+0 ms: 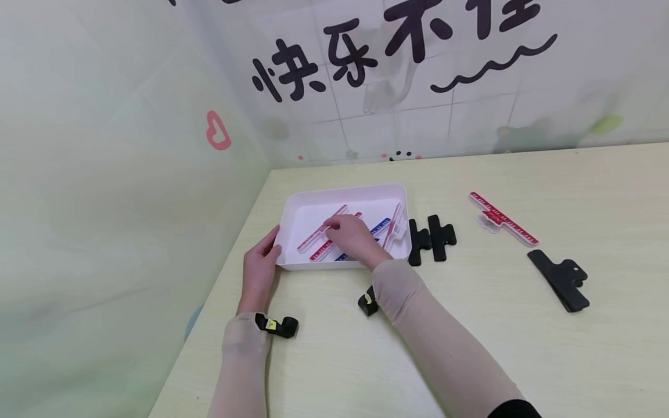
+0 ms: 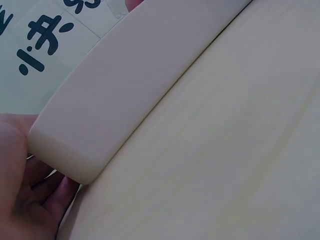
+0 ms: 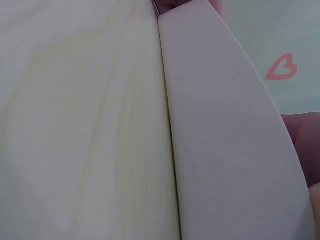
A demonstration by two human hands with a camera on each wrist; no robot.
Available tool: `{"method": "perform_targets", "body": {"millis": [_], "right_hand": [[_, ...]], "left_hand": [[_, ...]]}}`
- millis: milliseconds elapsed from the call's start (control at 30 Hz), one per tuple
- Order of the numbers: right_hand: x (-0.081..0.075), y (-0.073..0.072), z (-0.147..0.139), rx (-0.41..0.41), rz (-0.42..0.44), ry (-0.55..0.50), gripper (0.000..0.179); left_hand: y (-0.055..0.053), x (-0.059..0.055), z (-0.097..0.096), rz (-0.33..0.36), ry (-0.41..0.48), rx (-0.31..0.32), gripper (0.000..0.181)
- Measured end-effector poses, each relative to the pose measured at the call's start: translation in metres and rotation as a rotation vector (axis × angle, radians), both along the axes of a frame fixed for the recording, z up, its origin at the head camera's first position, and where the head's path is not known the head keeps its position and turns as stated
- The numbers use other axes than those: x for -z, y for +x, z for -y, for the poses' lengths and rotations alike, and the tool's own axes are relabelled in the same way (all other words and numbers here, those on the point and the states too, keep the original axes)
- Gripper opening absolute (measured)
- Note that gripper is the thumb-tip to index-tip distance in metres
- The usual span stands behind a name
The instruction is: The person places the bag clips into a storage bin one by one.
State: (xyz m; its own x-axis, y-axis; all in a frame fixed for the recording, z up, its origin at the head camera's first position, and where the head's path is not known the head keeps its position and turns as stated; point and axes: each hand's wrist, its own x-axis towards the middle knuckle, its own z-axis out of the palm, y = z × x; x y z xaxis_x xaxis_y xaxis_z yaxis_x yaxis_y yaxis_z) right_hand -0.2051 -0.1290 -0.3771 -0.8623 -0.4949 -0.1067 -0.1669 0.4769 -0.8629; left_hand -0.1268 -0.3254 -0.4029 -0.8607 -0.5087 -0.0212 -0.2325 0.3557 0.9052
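A white tray (image 1: 313, 266) stands on the table, its outer wall (image 2: 115, 85) filling much of the left wrist view. My left hand (image 1: 259, 268) grips the tray's left side, thumb by the rim and fingers (image 2: 62, 200) around the corner. Inside the tray are several ruler-like clips with red or blue strips. My right hand (image 1: 352, 237) reaches over the front wall (image 3: 220, 115) and pinches the leftmost red-striped clip (image 1: 309, 241). Beneath that hand lie another red-striped clip (image 1: 320, 252) and a blue-striped clip (image 1: 382, 225). One more red-striped clip (image 1: 391, 229) leans near the right wall.
Just right of the tray lie two black clips, the nearer one (image 1: 418, 244) beside its wall and another black clip (image 1: 440, 238). Farther right are a red-striped clip (image 1: 504, 219) and a larger black clip (image 1: 559, 280). A printed curtain (image 1: 157, 174) borders the table's left and back.
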Motion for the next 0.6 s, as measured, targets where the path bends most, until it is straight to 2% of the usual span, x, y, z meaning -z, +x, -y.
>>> {"method": "perform_targets", "body": {"millis": [333, 600], "right_hand": [[0.0002, 0.0001, 0.0016, -0.022, 0.037, -0.031, 0.036], [0.0009, 0.0011, -0.0009, -0.052, 0.044, -0.021, 0.037]], "left_hand": [[0.0008, -0.0001, 0.0024, 0.013, -0.03, 0.001, 0.041], [0.0002, 0.0, 0.0016, 0.006, -0.008, 0.007, 0.042]]}}
